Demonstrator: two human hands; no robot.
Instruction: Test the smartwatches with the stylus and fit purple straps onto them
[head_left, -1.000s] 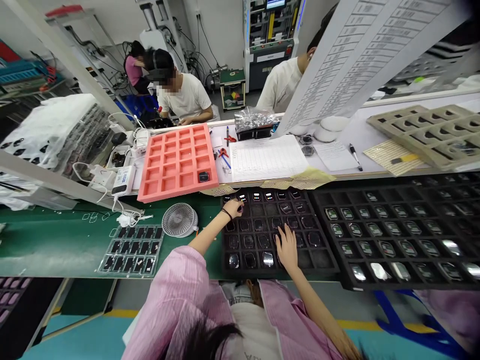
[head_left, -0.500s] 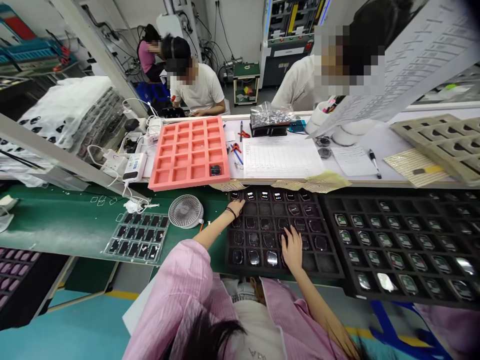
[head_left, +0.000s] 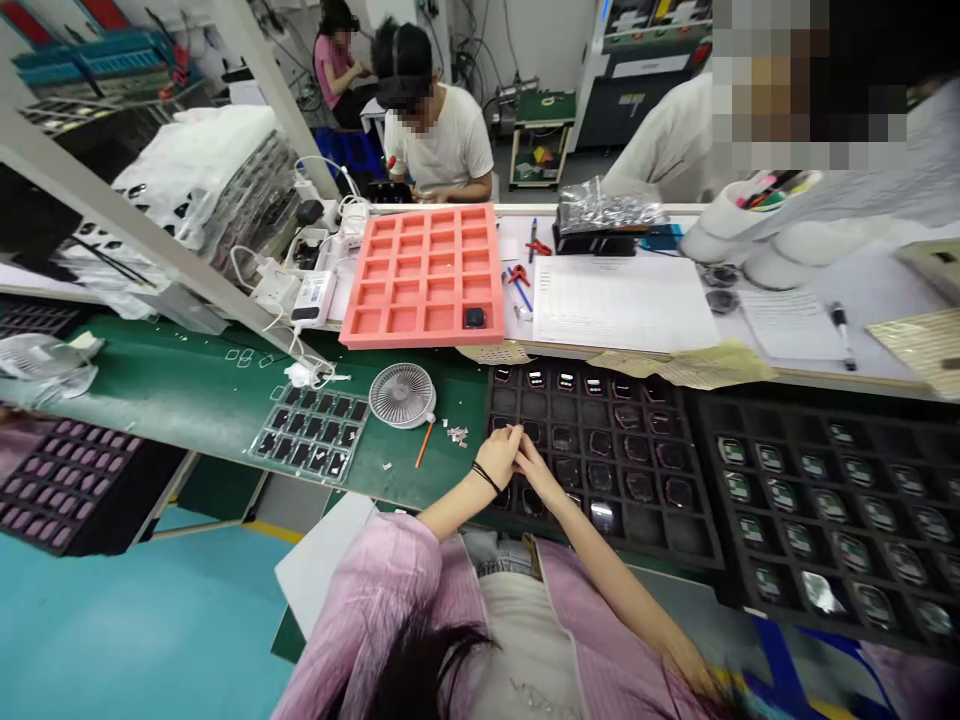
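Busy electronics line here, green-topped counter (head_left: 172,400) under you. Your left hand (head_left: 496,455) and right hand (head_left: 535,472) just came together at the near-left corner of the black plastic compartment tray (head_left: 637,368), fingertips touching; can't tell if they're pinching anything.

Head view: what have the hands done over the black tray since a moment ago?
The left hand drew back from the far row of the black tray, and the right hand slid left; they now meet over its near-left part, nothing clearly held. The pink foam tray and desk fan stayed put.
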